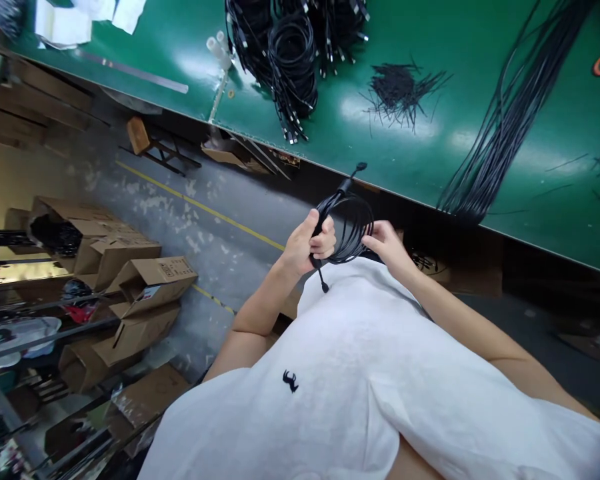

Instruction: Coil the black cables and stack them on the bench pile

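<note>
A looped black cable [354, 230] is held in front of my white shirt, just off the table's front edge. My left hand [313, 243] is wrapped round the left side of the loops, thumb up. One connector [361, 167] sticks out above the bundle, and another plug end [325, 287] dangles below that hand. At the right side of the coil, my right hand [386, 245] has its thumb and fingers closed on the loops. Part of its grip is hidden by the fingers.
On the green table [330, 147] lie bundled coiled cables [293, 60], a heap of short black ties [397, 90] and a long bunch of black strands [510, 127]. A steel ruler [135, 73] lies at the left. Cardboard boxes [155, 280] and a wooden stool [139, 135] stand on the floor.
</note>
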Available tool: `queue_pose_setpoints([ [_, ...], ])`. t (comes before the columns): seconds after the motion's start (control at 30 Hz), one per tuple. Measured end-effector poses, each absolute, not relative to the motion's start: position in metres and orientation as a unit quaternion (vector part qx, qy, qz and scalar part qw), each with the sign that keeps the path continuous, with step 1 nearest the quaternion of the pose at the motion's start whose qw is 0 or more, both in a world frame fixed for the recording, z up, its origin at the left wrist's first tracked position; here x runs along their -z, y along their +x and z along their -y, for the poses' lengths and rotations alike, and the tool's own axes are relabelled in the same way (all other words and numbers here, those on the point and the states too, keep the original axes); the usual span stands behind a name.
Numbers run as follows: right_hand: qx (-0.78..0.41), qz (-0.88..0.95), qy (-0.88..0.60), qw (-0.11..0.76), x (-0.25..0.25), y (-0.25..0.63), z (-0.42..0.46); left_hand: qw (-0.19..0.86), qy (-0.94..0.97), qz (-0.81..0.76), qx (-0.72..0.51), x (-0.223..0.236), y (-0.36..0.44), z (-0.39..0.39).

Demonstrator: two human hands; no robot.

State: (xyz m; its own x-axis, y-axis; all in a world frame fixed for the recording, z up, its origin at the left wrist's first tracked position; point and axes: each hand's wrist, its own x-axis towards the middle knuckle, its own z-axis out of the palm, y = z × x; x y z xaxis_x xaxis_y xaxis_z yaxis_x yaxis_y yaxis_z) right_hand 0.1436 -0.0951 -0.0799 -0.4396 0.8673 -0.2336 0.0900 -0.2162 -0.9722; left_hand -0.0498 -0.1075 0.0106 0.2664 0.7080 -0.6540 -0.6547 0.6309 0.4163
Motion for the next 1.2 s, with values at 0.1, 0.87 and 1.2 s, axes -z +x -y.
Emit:
queue_pose_setpoints([
  [0.1, -0.845, 0.264, -0.352, 0.304, 0.080, 0.118, 0.099, 0.787, 0.024, -0.427, -0.444, -0.012, -0.048, 0.106],
  [0.87, -0.203, 0.937, -0.282, 0.031, 0.011, 0.103, 0.051, 0.851, 0.106, -0.405, -0.317, -0.002, -0.067, 0.125],
  [1.2, -0.538, 0.720, -0.337, 0.280, 0.041, 0.112, 0.046, 0.820, 0.149, -0.403, -0.377, -0.017, -0.067, 0.119],
])
